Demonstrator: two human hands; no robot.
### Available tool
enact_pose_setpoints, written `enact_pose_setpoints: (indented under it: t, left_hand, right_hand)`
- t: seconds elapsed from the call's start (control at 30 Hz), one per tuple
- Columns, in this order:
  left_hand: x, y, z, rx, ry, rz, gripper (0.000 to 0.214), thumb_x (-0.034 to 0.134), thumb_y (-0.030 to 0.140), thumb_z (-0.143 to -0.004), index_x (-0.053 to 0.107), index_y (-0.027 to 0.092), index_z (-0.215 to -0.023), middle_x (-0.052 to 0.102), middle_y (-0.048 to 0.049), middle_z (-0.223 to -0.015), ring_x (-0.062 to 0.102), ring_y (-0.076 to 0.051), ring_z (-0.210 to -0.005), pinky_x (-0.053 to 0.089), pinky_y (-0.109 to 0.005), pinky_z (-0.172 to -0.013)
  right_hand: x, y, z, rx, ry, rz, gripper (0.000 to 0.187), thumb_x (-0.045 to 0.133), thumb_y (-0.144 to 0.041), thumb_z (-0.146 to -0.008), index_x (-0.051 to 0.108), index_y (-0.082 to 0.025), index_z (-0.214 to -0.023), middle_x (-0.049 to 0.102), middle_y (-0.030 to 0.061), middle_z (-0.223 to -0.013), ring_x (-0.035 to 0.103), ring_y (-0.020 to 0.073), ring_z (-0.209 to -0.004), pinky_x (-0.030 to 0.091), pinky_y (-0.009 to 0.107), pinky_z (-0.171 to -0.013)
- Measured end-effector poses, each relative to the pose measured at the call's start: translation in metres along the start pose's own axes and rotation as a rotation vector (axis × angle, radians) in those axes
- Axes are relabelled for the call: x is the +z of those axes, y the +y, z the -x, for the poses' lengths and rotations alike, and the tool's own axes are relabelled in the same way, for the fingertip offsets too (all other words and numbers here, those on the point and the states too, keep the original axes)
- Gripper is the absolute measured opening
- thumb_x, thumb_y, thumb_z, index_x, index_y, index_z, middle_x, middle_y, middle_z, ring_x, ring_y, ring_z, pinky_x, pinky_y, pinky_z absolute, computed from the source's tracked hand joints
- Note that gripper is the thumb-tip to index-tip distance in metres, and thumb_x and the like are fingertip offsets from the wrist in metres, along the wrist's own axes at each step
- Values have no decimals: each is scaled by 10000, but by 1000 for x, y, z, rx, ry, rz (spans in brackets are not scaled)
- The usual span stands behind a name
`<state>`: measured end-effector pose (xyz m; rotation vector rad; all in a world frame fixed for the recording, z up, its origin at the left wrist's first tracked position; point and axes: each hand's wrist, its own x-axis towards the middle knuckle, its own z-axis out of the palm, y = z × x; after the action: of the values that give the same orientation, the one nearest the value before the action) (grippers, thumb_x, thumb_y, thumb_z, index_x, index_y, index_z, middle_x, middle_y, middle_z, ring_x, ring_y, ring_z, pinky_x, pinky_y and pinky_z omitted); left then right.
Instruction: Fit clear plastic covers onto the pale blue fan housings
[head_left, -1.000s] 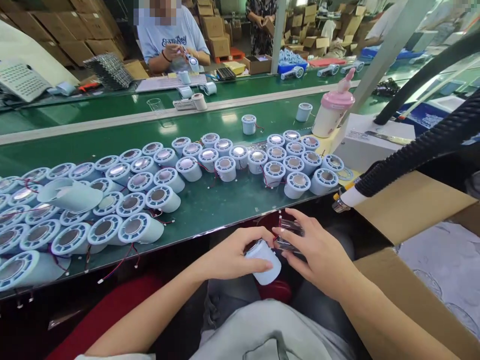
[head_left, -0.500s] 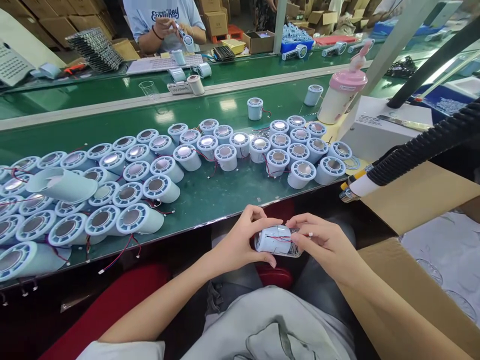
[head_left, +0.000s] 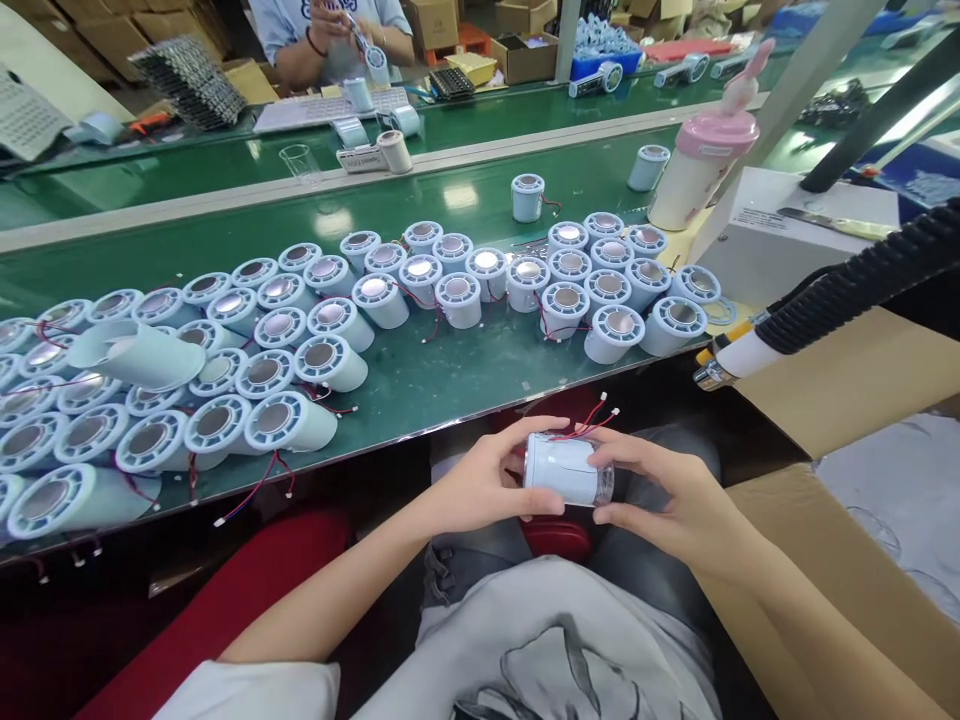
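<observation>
Over my lap, both hands hold one pale blue cylinder part (head_left: 562,468) lying on its side, with a clear cap on its right end and thin red wires with white plugs sticking up from it. My left hand (head_left: 484,482) grips its left end, fingers wrapped around it. My right hand (head_left: 671,492) grips the capped right end. Just beyond my hands, several similar pale blue cylinders (head_left: 459,299) with round metal faces stand and lie in rows on the green belt table (head_left: 442,385).
A black corrugated hose with a yellow-and-white nozzle (head_left: 731,358) hangs at the right above an open cardboard box (head_left: 847,390). A pink-lidded bottle (head_left: 694,170) and a white box (head_left: 780,235) sit at the far right. Across the table, another person's hands (head_left: 337,30) work on a part.
The clear cap now sits on the cylinder's right end. The cylinder has been turned sideways and raised slightly, its wires now pointing up. The view has tilted down a little.
</observation>
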<state>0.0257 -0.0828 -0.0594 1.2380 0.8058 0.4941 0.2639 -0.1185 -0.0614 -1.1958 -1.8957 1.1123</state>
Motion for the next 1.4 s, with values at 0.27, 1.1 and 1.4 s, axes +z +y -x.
enact_pose_setpoints:
  t: [0.27, 1.1, 1.4]
  left_hand:
    - [1, 10, 8, 156, 2, -154, 756, 844, 282, -669, 524, 284, -1354, 555, -89, -1357, 585, -255, -1162, 504, -350, -956]
    - [-2, 16, 12, 322, -20, -329, 778, 855, 218, -650, 526, 292, -1351, 557, -79, -1378, 522, -267, -1275, 459, -382, -1054]
    - [-3, 8, -26, 185, -28, -103, 697, 833, 218, -676, 547, 247, -1310, 530, -103, -1377, 563, -259, -1212, 506, -361, -989]
  right_hand:
    - [-10, -11, 2, 130, -87, -243, 388, 747, -280, -827, 565, -353, -1161, 594, -12, -1338, 643, 188, -1114, 539, 280, -923]
    - [3, -10, -6, 432, -71, -863, 341, 746, -444, -813, 629, -243, -1062, 708, 4, -921, 654, 117, -761, 535, 189, -646]
    - [18, 24, -3, 404, 248, -938, 360, 743, -438, -778, 625, -215, -1035, 687, 25, -917, 651, 162, -761, 555, 266, -648]
